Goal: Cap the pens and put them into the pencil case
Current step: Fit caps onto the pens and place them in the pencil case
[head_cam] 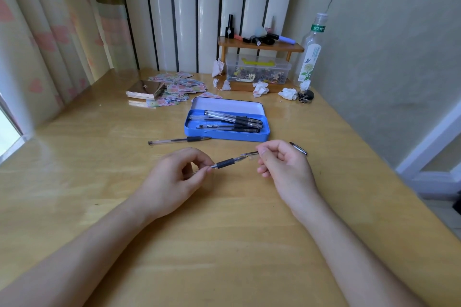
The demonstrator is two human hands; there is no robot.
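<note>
The person has both bare arms stretched out over a wooden table (99,182). The left hand (174,177) pinches a pen (225,163) by its clear back part, between thumb and fingers. The pen's black grip and its tip stick out toward the other hand. Most of the clear part is hidden inside the fingers.

The right hand (282,164) is curled and pinches a small clear cap (250,153) with its fingertips. The cap sits just in front of the pen tip. They are very close, but it is hard to tell if they touch yet, because this spot is a bit blurry. Behind the right hand a dark pen end (298,148) pokes out. The hand covers the rest of it, so I cannot tell if it lies on the table or is held.

Just past the hands is a blue pencil case (224,133) with its lid open and leaning back. A few pens with black grips and caps lie in it in a pile. I cannot count them well. Left of the case, one more pen (178,140) lies flat on the table, apart from everything.

Far back there is a shiny gold box (146,90) on some colorful paper slips, balls of white tissue (260,89), a see-through box (258,68) under a little wooden shelf (262,45), and a tall clear bottle (309,52). The small things on the shelf are too tiny to make out
</note>
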